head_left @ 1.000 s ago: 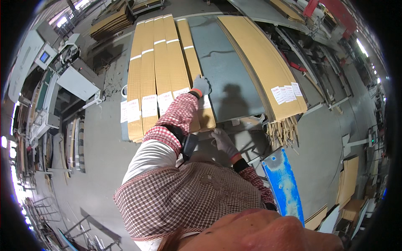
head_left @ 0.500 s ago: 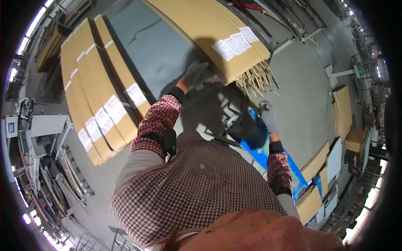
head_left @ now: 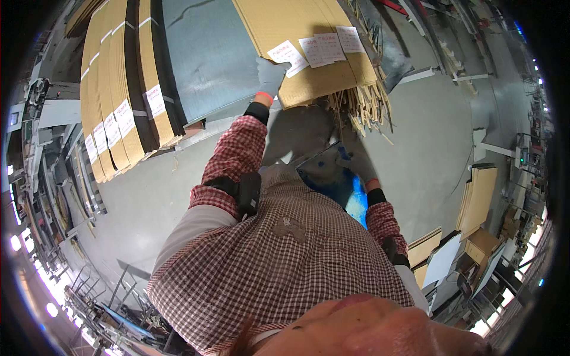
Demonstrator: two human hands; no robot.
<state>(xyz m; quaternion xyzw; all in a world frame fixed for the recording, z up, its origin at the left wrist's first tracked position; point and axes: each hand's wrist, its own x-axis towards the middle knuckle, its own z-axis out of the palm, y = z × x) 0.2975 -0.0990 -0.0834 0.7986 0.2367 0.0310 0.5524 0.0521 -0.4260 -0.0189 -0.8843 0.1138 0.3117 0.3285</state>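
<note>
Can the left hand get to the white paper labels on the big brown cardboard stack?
Probably yes. The left hand, in a grey glove, already rests on the edge of the cardboard stack, right beside the nearest of the white labels. Nothing lies between glove and label.

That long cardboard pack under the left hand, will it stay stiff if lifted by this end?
The cardboard pack is long and flat, so it would probably sag if lifted from one end. The left hand touches only its edge; the gloved grip may slip. Thin strips beneath look loose, likely to scatter.

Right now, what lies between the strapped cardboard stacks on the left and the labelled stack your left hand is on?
In the head view, a bare grey sheet lies between them.
</note>
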